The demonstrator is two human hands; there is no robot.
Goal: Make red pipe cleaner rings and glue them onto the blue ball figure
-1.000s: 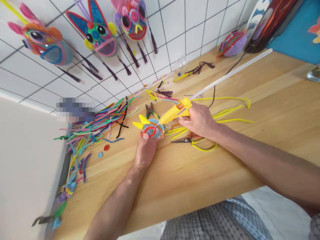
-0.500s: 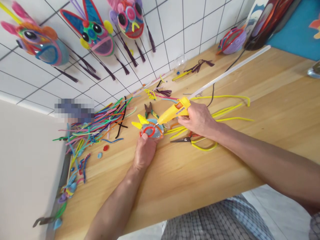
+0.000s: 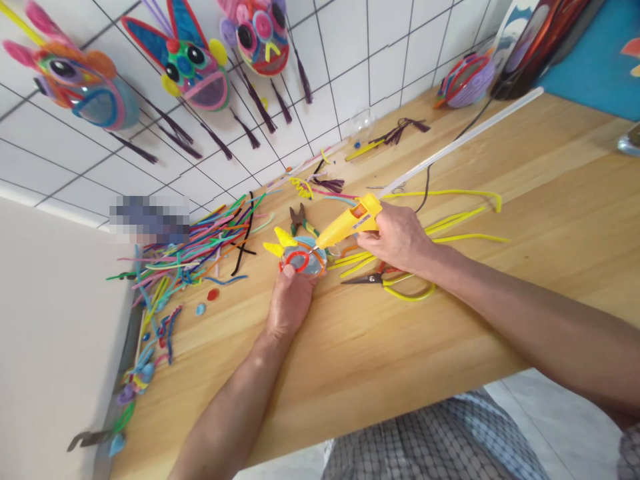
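Note:
My left hand [image 3: 287,300] is closed round a small craft piece [image 3: 300,257] of blue disc, red ring and yellow ears, held just above the wooden table [image 3: 400,347]. My right hand [image 3: 397,237] grips a yellow glue gun [image 3: 347,223] with a long clear glue stick [image 3: 460,141] out of its back. The gun's nozzle touches the craft piece's right edge.
A heap of coloured pipe cleaners [image 3: 195,250] lies left of the hands, yellow pipe cleaners [image 3: 455,223] to the right. Scissors [image 3: 375,279] and pliers [image 3: 299,217] lie close by. Pipe-cleaner masks [image 3: 193,57] hang on the tiled wall. The table's near edge runs below my arms.
Hands, glue gun and craft piece have stayed almost where they were; only the view has shifted slightly.

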